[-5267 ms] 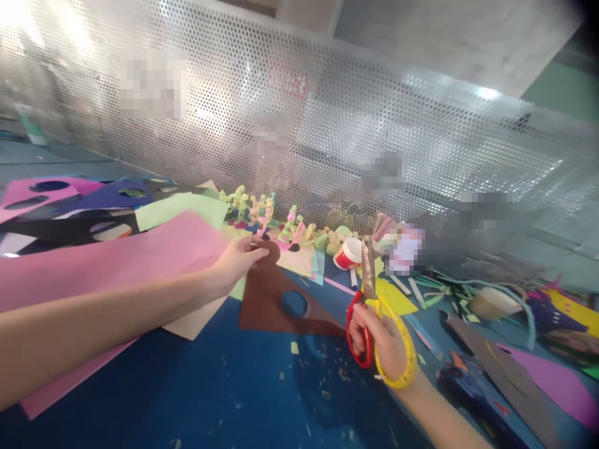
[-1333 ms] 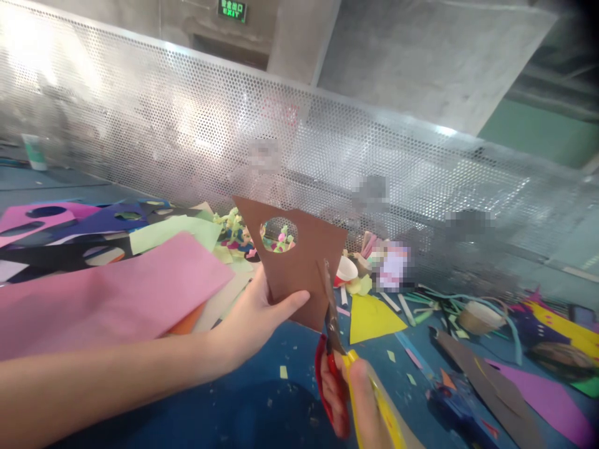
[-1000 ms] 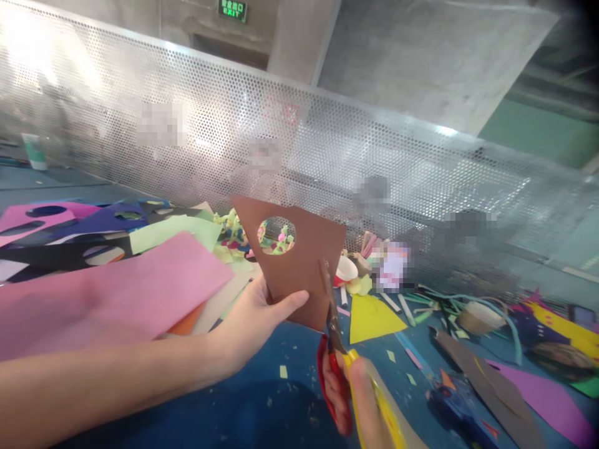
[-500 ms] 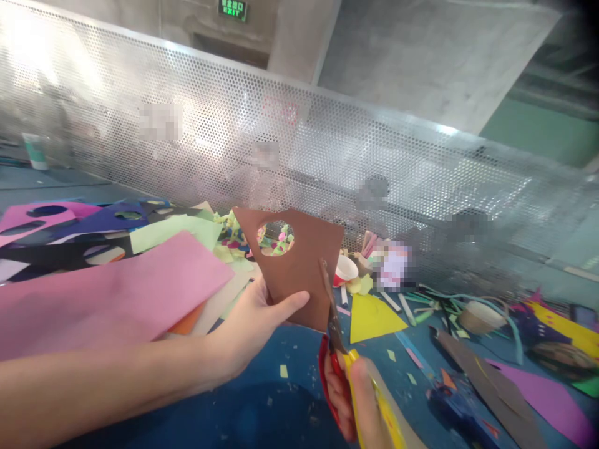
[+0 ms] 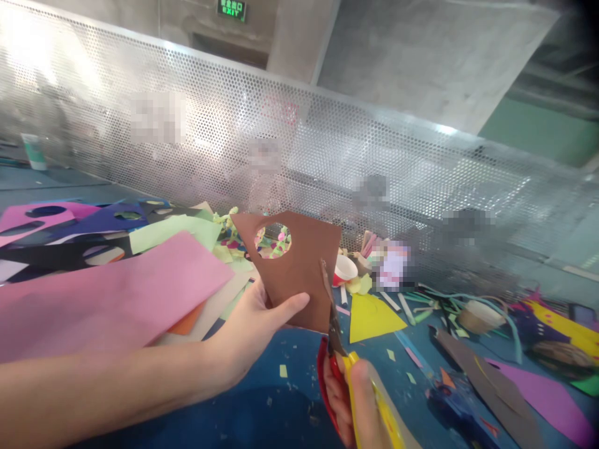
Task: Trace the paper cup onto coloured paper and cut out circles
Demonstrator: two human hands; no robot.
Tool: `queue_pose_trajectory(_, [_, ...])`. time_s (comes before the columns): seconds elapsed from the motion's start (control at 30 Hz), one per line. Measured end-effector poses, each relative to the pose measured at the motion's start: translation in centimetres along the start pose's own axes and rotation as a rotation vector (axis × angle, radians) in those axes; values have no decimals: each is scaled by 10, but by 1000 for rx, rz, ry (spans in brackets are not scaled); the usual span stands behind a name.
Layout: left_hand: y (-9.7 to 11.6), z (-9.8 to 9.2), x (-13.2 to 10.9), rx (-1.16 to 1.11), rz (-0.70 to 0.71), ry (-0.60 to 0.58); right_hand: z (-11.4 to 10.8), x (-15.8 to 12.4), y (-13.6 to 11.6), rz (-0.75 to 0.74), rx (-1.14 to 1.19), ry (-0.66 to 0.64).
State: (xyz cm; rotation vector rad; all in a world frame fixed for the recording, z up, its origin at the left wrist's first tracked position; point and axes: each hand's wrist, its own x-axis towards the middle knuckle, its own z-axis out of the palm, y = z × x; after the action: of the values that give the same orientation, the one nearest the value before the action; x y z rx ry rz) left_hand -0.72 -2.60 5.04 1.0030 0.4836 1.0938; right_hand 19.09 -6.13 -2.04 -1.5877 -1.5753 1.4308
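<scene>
On a blue table (image 5: 262, 408), a pink sheet (image 5: 116, 299) is being seen at nine o'clock from the brown sheet (image 5: 309, 249). This brown sheet, with one hole, is being held up near the middle of the view by the left hand (image 5: 259, 327), thumb in front. Scissors (image 5: 335, 333) are being gripped by the right hand (image 5: 367, 399); a blade is being seen over the sheet's four-o'clock side. Farther at four, a yellow piece (image 5: 374, 319) is lying; at three, a cup (image 5: 346, 269) is being partly hidden.
</scene>
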Motion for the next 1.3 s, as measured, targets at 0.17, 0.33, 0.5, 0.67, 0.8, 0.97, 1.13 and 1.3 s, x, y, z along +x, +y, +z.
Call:
queue_pose_trajectory(0.17, [0,-1,1,-10,7,-23,11,-31,-3,-83,-5,173])
queue_pose_trajectory(0.33, [2,-4,3,28,41,-44,14,-40,-13,-90,-18,223])
queue_pose_trajectory(0.5, [2,-6,7,52,64,-43,11,-46,-9,-75,-19,244])
queue_pose_trajectory(0.67, [2,-9,10,59,69,-54,8,-50,1,-96,-9,330])
queue_pose_trajectory(0.8, [4,-10,12,105,88,-60,9,-49,0,-99,-57,310])
queue_pose_trajectory(0.97, [5,-12,13,139,105,-38,9,-47,-1,-190,-105,349])
queue_pose_trajectory(1.13, [4,-12,14,109,115,-58,10,-45,-1,-150,-33,393])
queue_pose_trajectory(1.3, [5,-14,14,136,107,-34,12,-47,-6,-39,22,350])
